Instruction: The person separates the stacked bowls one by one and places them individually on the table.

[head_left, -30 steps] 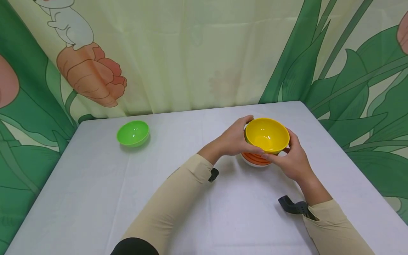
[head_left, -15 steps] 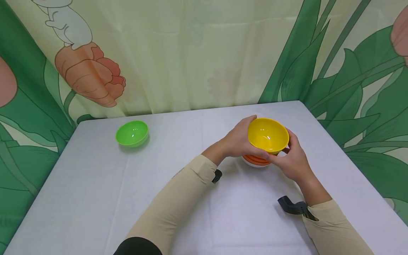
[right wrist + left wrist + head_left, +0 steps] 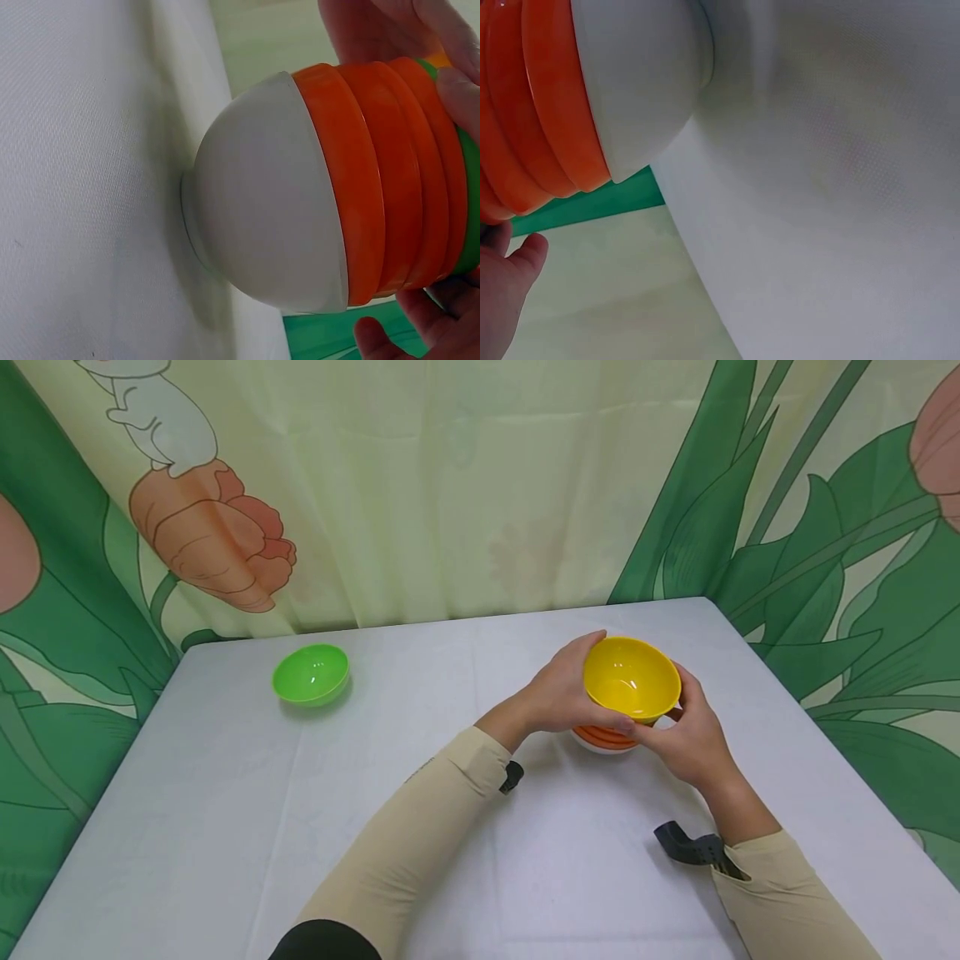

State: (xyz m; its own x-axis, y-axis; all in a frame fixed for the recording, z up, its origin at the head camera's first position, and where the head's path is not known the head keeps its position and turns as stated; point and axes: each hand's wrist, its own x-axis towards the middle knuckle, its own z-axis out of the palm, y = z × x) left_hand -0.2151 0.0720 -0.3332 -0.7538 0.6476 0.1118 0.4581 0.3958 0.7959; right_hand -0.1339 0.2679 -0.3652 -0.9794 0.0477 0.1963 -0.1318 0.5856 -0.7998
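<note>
A yellow bowl (image 3: 632,677) tops a stack of nested bowls at the right of the table. Both hands hold the stack near its top: my left hand (image 3: 558,689) curls round the left side, my right hand (image 3: 692,731) round the right. Their thumbs meet at the front, just below the yellow rim. Under the yellow one, the right wrist view shows a green bowl (image 3: 472,199), then several orange bowls (image 3: 397,172), and a white bowl (image 3: 262,195) at the bottom, its foot at the tablecloth. The left wrist view shows the orange bowls (image 3: 551,90) over the white bowl (image 3: 641,82).
A single green bowl (image 3: 311,675) stands upright at the back left of the white-covered table (image 3: 390,710). Behind the table hangs a curtain (image 3: 450,493) printed with plants, a carrot and a white animal. Black camera mounts (image 3: 690,845) sit at both wrists.
Over the second, my left hand has shifted slightly right, closer round the yellow bowl. My right hand and the single green bowl stay essentially where they were.
</note>
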